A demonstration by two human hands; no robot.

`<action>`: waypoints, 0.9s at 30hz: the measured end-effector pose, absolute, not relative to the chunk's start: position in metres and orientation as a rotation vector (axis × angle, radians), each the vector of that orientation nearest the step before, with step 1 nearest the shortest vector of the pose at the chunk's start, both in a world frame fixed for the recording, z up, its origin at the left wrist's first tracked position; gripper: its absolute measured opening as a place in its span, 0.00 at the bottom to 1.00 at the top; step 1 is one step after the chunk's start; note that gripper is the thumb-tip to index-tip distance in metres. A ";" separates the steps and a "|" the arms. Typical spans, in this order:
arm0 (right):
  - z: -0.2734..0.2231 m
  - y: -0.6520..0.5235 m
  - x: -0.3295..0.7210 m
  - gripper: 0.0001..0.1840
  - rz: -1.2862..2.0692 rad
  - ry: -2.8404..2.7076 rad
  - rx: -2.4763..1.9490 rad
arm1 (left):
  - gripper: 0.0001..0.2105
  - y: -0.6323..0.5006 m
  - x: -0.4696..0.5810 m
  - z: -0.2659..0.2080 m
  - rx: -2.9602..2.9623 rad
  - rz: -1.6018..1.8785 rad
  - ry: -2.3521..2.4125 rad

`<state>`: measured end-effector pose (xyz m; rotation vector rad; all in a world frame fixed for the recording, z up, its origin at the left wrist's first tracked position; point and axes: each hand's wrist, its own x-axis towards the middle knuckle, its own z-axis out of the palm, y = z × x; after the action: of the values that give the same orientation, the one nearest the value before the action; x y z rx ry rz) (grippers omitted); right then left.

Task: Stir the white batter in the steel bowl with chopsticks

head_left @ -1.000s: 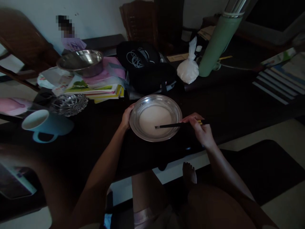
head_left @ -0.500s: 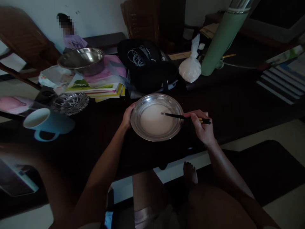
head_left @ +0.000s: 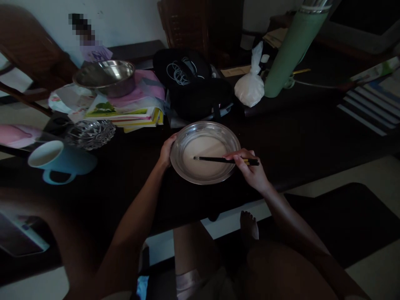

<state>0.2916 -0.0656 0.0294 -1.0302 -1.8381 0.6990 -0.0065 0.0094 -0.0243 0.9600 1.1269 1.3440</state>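
Observation:
A round metal bowl (head_left: 177, 156) stands on the dark table in front of me, holding a pale, milky liquid (head_left: 203, 146). My left hand (head_left: 166, 152) grips the bowl's left rim; some of its fingers are hidden behind the bowl wall. In my right hand (head_left: 253, 171) is a pair of black chopsticks (head_left: 214, 159) with gold bands near the held end. They reach over the right rim, their tips in the liquid left of the bowl's middle. Whether the right hand touches the rim I cannot tell.
Left stand a blue mug (head_left: 73, 160), a cut-glass dish (head_left: 92, 134) and another metal bowl (head_left: 121, 85) on books. Behind are a black case (head_left: 200, 98), a tied bag of white powder (head_left: 250, 88) and a green flask (head_left: 292, 54). A person's bent limb (head_left: 59, 233) shows lower left.
My right hand has moved left and slightly down, carrying the chopstick tips across the liquid toward the bowl's left side. My left hand keeps its grip on the rim.

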 end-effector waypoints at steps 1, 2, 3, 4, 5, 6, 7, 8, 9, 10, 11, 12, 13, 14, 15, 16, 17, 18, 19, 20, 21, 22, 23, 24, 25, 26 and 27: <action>0.028 -0.063 0.290 0.16 0.671 -1.848 -1.036 | 0.16 0.009 -0.006 -0.024 0.966 1.345 1.121; 0.027 -0.061 0.289 0.16 0.640 -1.853 -1.044 | 0.16 0.009 -0.006 -0.024 0.970 1.345 1.116; 0.027 -0.060 0.290 0.15 0.605 -1.852 -1.058 | 0.16 0.009 -0.006 -0.024 0.970 1.346 1.113; 0.028 -0.059 0.292 0.15 0.566 -1.851 -1.074 | 0.17 0.008 -0.005 -0.023 0.969 1.347 1.112; 0.029 -0.058 0.295 0.15 0.525 -1.847 -1.094 | 0.17 0.008 -0.005 -0.022 0.968 1.350 1.112; 0.031 -0.059 0.299 0.16 0.488 -1.840 -1.115 | 0.17 0.007 -0.004 -0.022 0.966 1.352 1.113; 0.033 -0.059 0.303 0.16 0.459 -1.828 -1.137 | 0.17 0.007 -0.004 -0.021 0.965 1.354 1.112; 0.035 -0.061 0.308 0.17 0.440 -1.809 -1.160 | 0.17 0.007 -0.003 -0.021 0.967 1.356 1.111; 0.037 -0.063 0.313 0.18 0.430 -1.780 -1.180 | 0.17 0.007 -0.003 -0.021 0.970 1.358 1.108; 0.038 -0.064 0.318 0.19 0.430 -1.744 -1.200 | 0.16 0.007 -0.003 -0.020 0.973 1.359 1.106; 0.039 -0.066 0.322 0.20 0.443 -1.705 -1.213 | 0.16 0.007 -0.003 -0.020 0.976 1.360 1.105; 0.040 -0.068 0.326 0.21 0.469 -1.667 -1.217 | 0.16 0.007 -0.003 -0.020 0.978 1.360 1.106; 0.040 -0.069 0.329 0.21 0.510 -1.636 -1.213 | 0.16 0.007 -0.003 -0.021 0.980 1.360 1.107; 0.040 -0.070 0.330 0.22 0.561 -1.615 -1.200 | 0.16 0.008 -0.003 -0.021 0.981 1.359 1.109; 0.039 -0.072 0.330 0.22 0.615 -1.606 -1.183 | 0.16 0.008 -0.003 -0.021 0.981 1.359 1.110; 0.039 -0.072 0.329 0.21 0.666 -1.612 -1.162 | 0.16 0.008 -0.004 -0.021 0.981 1.360 1.110; 0.038 -0.073 0.326 0.21 0.707 -1.632 -1.141 | 0.16 0.008 -0.004 -0.021 0.982 1.363 1.109; 0.038 -0.074 0.322 0.21 0.732 -1.659 -1.121 | 0.16 0.008 -0.004 -0.021 0.981 1.366 1.107; 0.038 -0.074 0.317 0.21 0.745 -1.690 -1.101 | 0.15 0.008 -0.004 -0.022 0.978 1.368 1.106; 0.037 -0.073 0.311 0.21 0.748 -1.720 -1.084 | 0.15 0.009 -0.004 -0.022 0.971 1.368 1.108; 0.037 -0.072 0.305 0.20 0.745 -1.751 -1.070 | 0.14 0.009 -0.004 -0.022 0.960 1.368 1.112; 0.036 -0.071 0.300 0.19 0.737 -1.780 -1.059 | 0.14 0.009 -0.004 -0.022 0.947 1.369 1.120; 0.035 -0.069 0.295 0.19 0.723 -1.805 -1.055 | 0.14 0.010 -0.004 -0.022 0.936 1.368 1.129; 0.034 -0.066 0.292 0.19 0.706 -1.827 -1.057 | 0.14 0.010 -0.004 -0.023 0.933 1.366 1.134; 0.033 -0.063 0.290 0.19 0.685 -1.842 -1.067 | 0.14 0.011 -0.004 -0.023 0.940 1.363 1.135; 0.032 -0.060 0.289 0.19 0.657 -1.849 -1.082 | 0.15 0.011 -0.004 -0.023 0.953 1.358 1.132; 0.032 -0.057 0.291 0.19 0.626 -1.848 -1.102 | 0.15 0.011 -0.004 -0.023 0.969 1.354 1.127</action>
<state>0.2911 -0.0572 0.0320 -1.1016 -1.8483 0.6258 -0.0036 0.0114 -0.0229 0.9688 1.1273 1.3539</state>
